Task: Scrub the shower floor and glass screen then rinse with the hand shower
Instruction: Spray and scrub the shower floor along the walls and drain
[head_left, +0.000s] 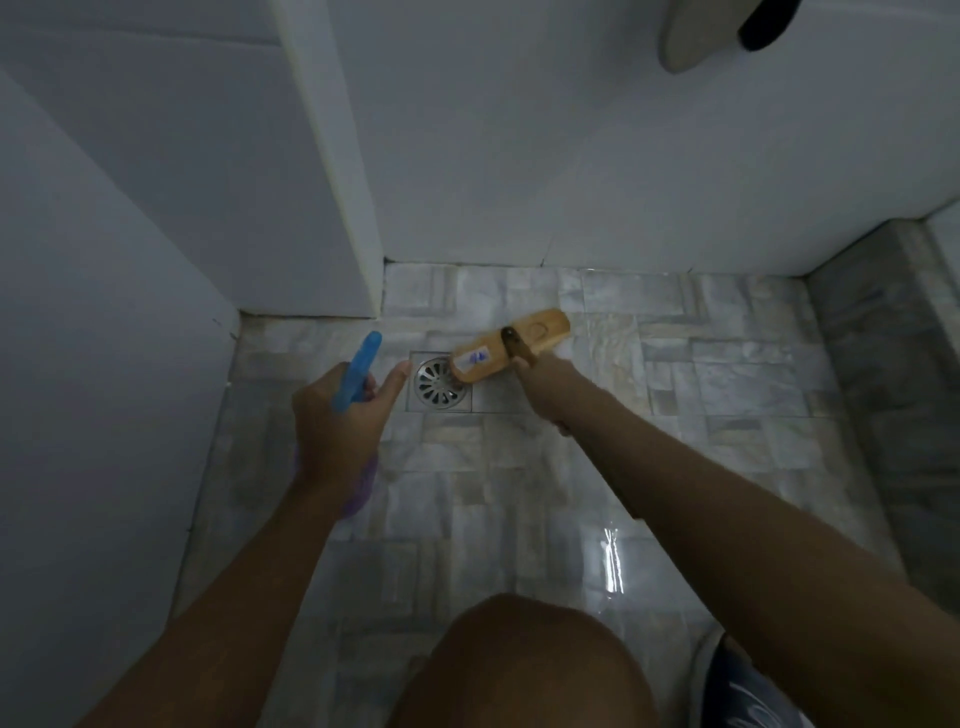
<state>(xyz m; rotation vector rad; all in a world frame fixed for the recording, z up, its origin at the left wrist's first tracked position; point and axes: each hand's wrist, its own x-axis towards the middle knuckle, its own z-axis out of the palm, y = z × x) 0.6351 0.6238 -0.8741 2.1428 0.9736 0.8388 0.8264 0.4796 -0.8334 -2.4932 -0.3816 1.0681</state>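
Our right hand (540, 371) grips the handle of the wooden brush (511, 345), likely stiff and light, on the slick floor (701, 374) near its back edge by the drain (439, 383); our left hand (337, 415) clasps a spray bottle (361, 371).

The purple translucent plastic bottle (363, 488) lies mostly hidden under the left hand (337, 415) and wrist gripping it; only its blue plastic spray head (361, 371) and a sliver of its body show. The wooden scrubbing brush (511, 343) hides its bristles beneath its block, and its dark handle vanishes into the right hand (545, 374). The brush covers part of the round steel floor drain (436, 387). Its small blue-and-white label (477, 357) is too blurred to read. Far right, a pale rounded object (691, 36) and a black one (766, 23) are cut off at the top, unidentifiable. Near right, dark blue patterned cloth (748, 691) runs off the bottom.
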